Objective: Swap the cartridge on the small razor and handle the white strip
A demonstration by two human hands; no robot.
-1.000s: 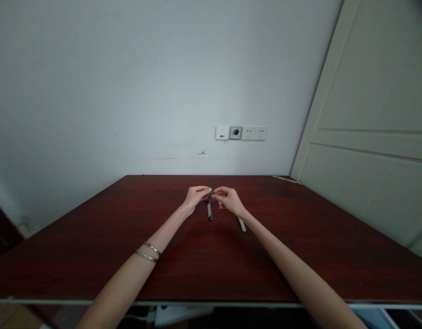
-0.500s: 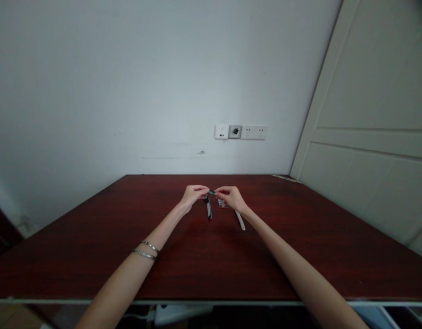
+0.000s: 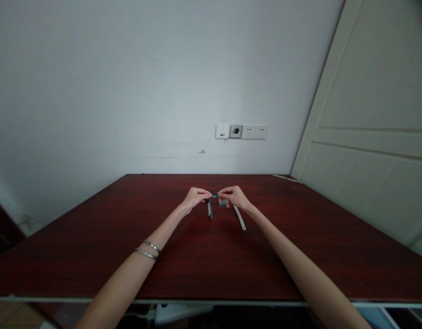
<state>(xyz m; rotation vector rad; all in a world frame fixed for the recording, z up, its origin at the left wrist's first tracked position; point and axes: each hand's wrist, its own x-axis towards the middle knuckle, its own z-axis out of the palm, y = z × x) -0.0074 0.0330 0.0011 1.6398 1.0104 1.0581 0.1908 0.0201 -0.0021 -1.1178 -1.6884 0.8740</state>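
Observation:
Between the fingertips of my left hand (image 3: 196, 197) and my right hand (image 3: 234, 196) is a small flat dark-green piece (image 3: 215, 195), pinched at both ends just above the table. It is too small to name its kind. Below my left fingers lies a grey-and-black handle (image 3: 210, 210); its dark far end is partly hidden by the hand, and it looks like a razor. A small printed packet (image 3: 224, 203) rests behind my right fingers, partly covered. A slim white handle (image 3: 240, 218) sticks out from under my right hand, its far end hidden.
The dark red wooden table (image 3: 183, 265) reaches back to a pale wall with a row of sockets (image 3: 241, 131). A white panelled door (image 3: 365, 137) stands at the right. Along the table's far right edge lies a thin strip (image 3: 287, 178).
Both hands have shifted slightly right and the green piece has come down a little, lying flatter between the fingertips. More of the packet shows. The handles stay in place.

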